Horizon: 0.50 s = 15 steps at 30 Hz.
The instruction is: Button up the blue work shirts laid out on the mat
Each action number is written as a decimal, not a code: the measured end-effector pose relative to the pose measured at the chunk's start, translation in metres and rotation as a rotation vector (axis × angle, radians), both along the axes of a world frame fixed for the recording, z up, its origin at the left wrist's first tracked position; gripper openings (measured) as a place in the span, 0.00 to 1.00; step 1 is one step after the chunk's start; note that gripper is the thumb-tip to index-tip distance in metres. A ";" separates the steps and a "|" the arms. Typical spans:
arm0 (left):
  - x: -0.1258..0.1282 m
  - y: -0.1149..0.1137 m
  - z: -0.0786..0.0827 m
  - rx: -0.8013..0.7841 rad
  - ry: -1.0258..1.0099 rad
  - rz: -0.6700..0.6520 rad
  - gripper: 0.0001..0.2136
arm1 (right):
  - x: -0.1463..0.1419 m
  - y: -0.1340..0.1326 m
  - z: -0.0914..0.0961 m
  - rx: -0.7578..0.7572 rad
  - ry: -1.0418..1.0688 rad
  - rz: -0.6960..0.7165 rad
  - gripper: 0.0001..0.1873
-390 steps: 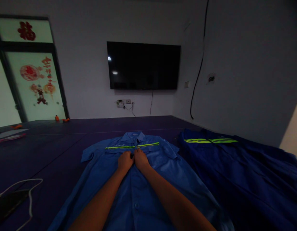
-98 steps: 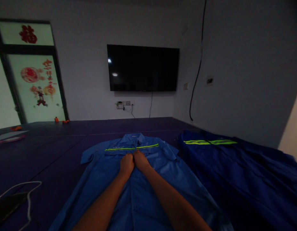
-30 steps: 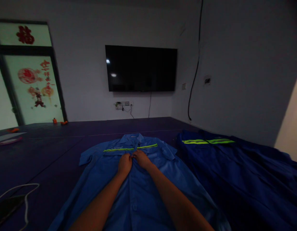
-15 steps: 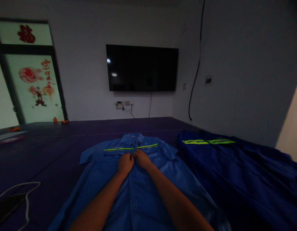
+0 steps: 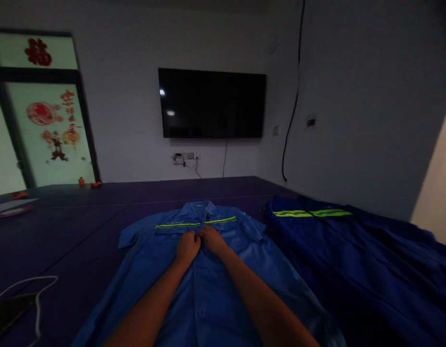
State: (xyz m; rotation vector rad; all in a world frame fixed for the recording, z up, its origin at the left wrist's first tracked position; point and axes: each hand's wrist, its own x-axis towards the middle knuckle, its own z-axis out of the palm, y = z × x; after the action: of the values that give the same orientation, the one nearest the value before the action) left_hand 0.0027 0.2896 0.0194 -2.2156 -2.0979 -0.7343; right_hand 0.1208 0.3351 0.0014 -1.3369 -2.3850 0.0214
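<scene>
A light blue short-sleeved work shirt (image 5: 150, 255) lies face up in front of me, collar at the far end. A yellow-green stripe crosses its chest, and a button (image 5: 202, 312) shows low on the front. My left hand (image 5: 188, 246) and my right hand (image 5: 213, 240) meet at the shirt's front placket, just below the stripe. Both are closed, fingers pinching the placket's edge. Whatever lies between the fingertips is hidden by the hands.
To the right lies a dark blue garment (image 5: 338, 255) with a yellow-green stripe. A dark phone-like object (image 5: 11, 313) with a white cable (image 5: 38, 308) sits at lower left. Small orange objects (image 5: 82, 181) stand near the door. A black cord (image 5: 293, 113) hangs along the wall.
The view has shifted very slightly. Both hands stay at the same spot on the placket, with only slight finger movement.
</scene>
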 end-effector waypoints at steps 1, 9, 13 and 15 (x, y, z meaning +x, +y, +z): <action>0.000 0.000 0.000 0.000 -0.001 -0.002 0.11 | 0.000 0.001 0.000 -0.001 0.009 0.005 0.16; 0.000 -0.001 -0.001 -0.004 0.015 0.003 0.11 | 0.004 0.007 -0.003 -0.017 0.078 0.092 0.13; 0.000 0.000 -0.001 -0.011 0.026 0.013 0.11 | 0.004 0.007 -0.003 -0.015 0.095 0.098 0.13; 0.000 0.000 -0.001 -0.021 0.027 0.016 0.11 | 0.004 0.007 -0.003 -0.010 0.095 0.099 0.12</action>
State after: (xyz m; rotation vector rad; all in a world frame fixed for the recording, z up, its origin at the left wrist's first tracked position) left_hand 0.0026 0.2892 0.0185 -2.2034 -2.1179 -0.6804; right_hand 0.1252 0.3425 -0.0018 -1.1937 -2.3714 0.1221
